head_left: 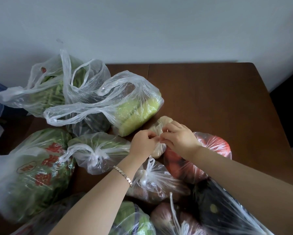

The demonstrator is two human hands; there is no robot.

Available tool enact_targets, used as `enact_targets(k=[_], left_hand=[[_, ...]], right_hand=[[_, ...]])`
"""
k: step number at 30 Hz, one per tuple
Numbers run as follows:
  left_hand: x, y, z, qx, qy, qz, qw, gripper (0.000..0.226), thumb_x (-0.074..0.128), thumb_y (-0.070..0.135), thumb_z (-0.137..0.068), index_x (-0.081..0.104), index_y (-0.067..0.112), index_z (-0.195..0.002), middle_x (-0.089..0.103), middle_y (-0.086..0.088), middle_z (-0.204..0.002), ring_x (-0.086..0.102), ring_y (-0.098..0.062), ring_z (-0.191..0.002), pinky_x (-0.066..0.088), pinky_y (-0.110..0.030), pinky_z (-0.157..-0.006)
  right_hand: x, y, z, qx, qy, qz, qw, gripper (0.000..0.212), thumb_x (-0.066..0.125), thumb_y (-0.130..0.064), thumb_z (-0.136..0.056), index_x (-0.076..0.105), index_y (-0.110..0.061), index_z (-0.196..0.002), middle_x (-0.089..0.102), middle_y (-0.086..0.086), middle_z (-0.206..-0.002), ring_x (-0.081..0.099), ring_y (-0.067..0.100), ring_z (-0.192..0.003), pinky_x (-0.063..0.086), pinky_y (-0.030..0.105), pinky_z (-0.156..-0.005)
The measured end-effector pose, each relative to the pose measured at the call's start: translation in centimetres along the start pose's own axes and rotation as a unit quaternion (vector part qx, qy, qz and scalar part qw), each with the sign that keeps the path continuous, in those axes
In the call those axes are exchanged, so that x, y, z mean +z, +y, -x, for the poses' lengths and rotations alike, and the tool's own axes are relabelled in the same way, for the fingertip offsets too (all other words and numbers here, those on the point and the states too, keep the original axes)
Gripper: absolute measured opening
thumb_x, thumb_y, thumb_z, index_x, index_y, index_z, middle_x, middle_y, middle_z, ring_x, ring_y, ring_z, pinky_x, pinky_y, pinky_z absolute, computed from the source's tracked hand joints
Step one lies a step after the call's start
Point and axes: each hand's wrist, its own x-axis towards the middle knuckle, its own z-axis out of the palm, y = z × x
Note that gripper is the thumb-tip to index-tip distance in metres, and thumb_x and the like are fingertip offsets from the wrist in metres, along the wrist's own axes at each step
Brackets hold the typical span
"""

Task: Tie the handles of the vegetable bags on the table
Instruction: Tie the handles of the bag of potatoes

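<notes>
Between the two hands, near the middle of the table [210, 99], a small pale bag [160, 123] is lying, and both hands are working at its top. The left hand [142, 144] and the right hand [180, 137] are meeting knuckle to knuckle, each with its fingers curled tight and pinching that bag's thin plastic. The handles are disappearing under the fingertips, so whether a knot is formed cannot be told. What is filling the bag is showing only as a beige lump.

Just right of the grip, partly under the right wrist, a red-filled bag [215, 146] is lying, its contents blurred by the film. Nearer the person than the grip, beside the left wrist with its bracelet [123, 175], a knotted bag [152, 184] is sitting. Left of the grip a second knotted bag of greens [98, 150] is lying. Beyond the grip an untied bag of pale green leaves [139, 107] is gaping. Far left of the grip, a printed bag [37, 170] is running off the frame edge. It is carrying red characters and an orange oval mark, both too blurred to read.
</notes>
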Motion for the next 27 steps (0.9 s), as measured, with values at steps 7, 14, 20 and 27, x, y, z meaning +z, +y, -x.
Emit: enact_targets(k=[7,14,20,27], left_hand=[[0.9,-0.2,-0.1,-0.026,0.067,-0.038,0.997,0.015,0.057,0.012,-0.086,0.070,0.007,-0.082,0.067,-0.003,-0.084,0.056,-0.016,-0.078,0.038,-0.025,-0.070],[1.2,1.1,0.0,-0.098,0.089,0.015,0.991,0.016,0.054,0.012,-0.088,0.068,0.006,-0.083,0.067,-0.006,-0.085,0.057,-0.020,-0.080,0.039,-0.026,-0.068],[-1.4,2.3,2.4,-0.038,0.131,-0.081,0.987,0.019,0.059,0.013,-0.086,0.062,0.015,-0.105,0.042,-0.006,-0.120,0.050,-0.021,-0.105,0.043,-0.034,-0.097],[-4.1,3.6,7.4,-0.112,0.051,0.042,0.992,0.020,0.051,0.006,-0.087,0.063,0.014,-0.073,0.064,-0.005,-0.070,0.065,-0.025,-0.074,0.055,-0.036,-0.074]], right_hand=[[0.7,-1.3,1.4,0.074,-0.057,0.008,0.996,0.014,0.075,-0.025,-0.058,0.063,-0.018,-0.055,0.060,-0.006,-0.059,0.057,0.016,-0.047,0.042,0.019,-0.045],[-0.7,-1.0,0.2,0.202,-0.169,-0.077,0.962,0.014,0.064,-0.027,-0.083,0.067,-0.015,-0.089,0.056,-0.005,-0.090,0.054,0.017,-0.085,0.038,0.026,-0.069],[-4.6,-1.3,1.5,0.293,-0.130,-0.214,0.923,0.013,0.067,-0.009,-0.077,0.068,-0.014,-0.088,0.057,-0.007,-0.085,0.054,0.011,-0.081,0.042,0.009,-0.070],[-8.6,-2.4,0.8,0.262,-0.251,-0.168,0.917,0.012,0.061,-0.016,-0.079,0.068,-0.020,-0.088,0.062,-0.007,-0.087,0.060,0.013,-0.084,0.049,0.024,-0.076]])
